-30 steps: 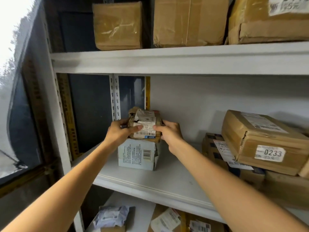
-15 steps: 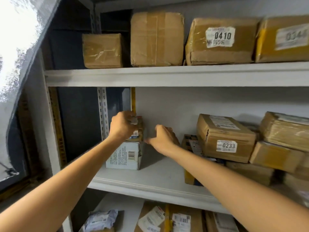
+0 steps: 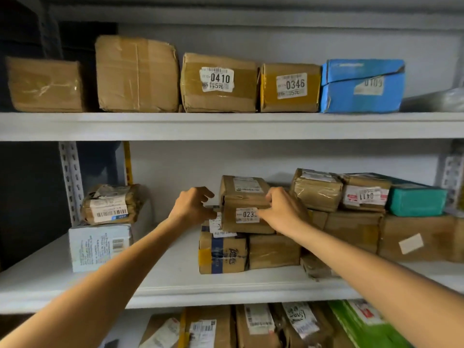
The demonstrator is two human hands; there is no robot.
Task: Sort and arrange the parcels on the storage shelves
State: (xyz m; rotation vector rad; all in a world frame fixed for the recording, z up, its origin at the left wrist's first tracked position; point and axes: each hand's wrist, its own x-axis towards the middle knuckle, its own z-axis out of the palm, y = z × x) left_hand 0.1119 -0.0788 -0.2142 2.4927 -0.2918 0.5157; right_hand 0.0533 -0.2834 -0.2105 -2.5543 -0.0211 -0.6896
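Cardboard parcel (image 3: 244,197) at twelve o'clock atop the stack (image 3: 273,251) seems mid-pickup: right hand (image 3: 283,212) fingers grasping it, left hand (image 3: 192,205) fingers released, probably needing to close next.

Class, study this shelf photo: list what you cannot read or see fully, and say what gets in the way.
- Head view: last digit of the white number label on the brown cardboard parcel, covered by fingers of the right hand.
- Head view: number on the blue cardboard box, its paper label faded and blurred.
- Head view: taped brown parcels on the bottom shelf, cut off by the lower edge.
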